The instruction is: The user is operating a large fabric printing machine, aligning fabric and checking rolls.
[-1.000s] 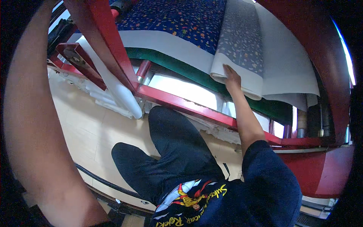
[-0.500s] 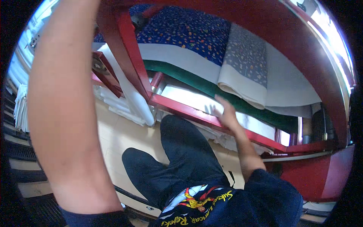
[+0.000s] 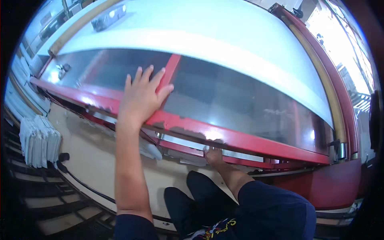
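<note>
My left hand [image 3: 140, 98] rests on a red metal frame bar [image 3: 192, 130], fingers spread. Its palm lies by the joint where a red crossbar [image 3: 173, 66] meets the front bar. A dark, glossy see-through panel [image 3: 236, 94] fills the frame on both sides of that crossbar. Below the front bar, my right hand [image 3: 214, 155] is curled at the lower red rail [image 3: 182, 148]. Its fingertips are mostly hidden, but the hand looks closed on the rail. White fabric [image 3: 224, 34] spreads across the machine's top beyond the panel.
A grey block-like object [image 3: 108, 18] lies on the white fabric. A brass-coloured roller [image 3: 320, 76] runs down the right side. Folded white cloths [image 3: 39, 140] hang at the left beside dark slatted racks [image 3: 44, 200]. My knees [image 3: 204, 192] are below the lower rail.
The view has risen from the patterned cloth under the frame to the machine's top. My left hand has come into view on the front bar. My right hand has curled in at the lower rail.
</note>
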Action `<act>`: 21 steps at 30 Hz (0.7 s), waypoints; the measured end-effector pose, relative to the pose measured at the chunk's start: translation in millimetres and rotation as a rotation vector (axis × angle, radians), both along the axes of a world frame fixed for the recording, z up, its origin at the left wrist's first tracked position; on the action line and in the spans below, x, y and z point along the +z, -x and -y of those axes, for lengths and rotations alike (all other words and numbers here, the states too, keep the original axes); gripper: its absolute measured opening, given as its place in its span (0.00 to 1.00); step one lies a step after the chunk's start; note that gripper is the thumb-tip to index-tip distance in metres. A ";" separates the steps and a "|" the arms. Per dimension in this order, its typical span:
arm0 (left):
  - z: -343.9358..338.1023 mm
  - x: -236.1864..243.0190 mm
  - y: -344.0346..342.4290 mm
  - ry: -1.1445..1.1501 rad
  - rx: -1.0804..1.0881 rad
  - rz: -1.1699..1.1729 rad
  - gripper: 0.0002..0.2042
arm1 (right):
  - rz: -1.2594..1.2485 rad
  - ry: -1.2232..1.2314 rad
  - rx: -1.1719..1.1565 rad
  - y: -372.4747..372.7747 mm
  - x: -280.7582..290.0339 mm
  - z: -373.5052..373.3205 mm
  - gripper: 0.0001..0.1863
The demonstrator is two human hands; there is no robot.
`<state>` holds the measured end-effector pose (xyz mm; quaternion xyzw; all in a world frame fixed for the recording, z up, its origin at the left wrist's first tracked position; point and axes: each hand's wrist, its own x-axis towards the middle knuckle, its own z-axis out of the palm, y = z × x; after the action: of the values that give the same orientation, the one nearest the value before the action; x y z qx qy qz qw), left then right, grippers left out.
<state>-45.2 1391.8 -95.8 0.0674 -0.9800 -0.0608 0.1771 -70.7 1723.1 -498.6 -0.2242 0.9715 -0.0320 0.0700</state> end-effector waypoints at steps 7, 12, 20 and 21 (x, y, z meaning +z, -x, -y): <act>4.6 -5.2 -40.1 -0.115 0.124 -0.015 0.24 | 0.818 0.011 0.545 -133.9 248.4 -0.5 0.17; -41.3 2.0 -114.2 -0.247 0.153 0.208 0.32 | 0.439 0.557 0.650 -136.3 413.4 -88.3 0.14; -155.0 57.5 -96.1 -0.406 -0.016 0.328 0.35 | -0.478 0.512 -0.144 129.5 469.5 -235.8 0.12; -168.6 60.5 -81.8 -0.400 -0.009 0.338 0.35 | -0.392 0.535 -0.203 149.4 464.6 -248.6 0.15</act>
<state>36.6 1560.4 -35.3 0.1059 -0.9644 -0.2421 -0.0062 -220.1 1971.7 -34.0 -0.1386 0.9410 -0.2487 -0.1829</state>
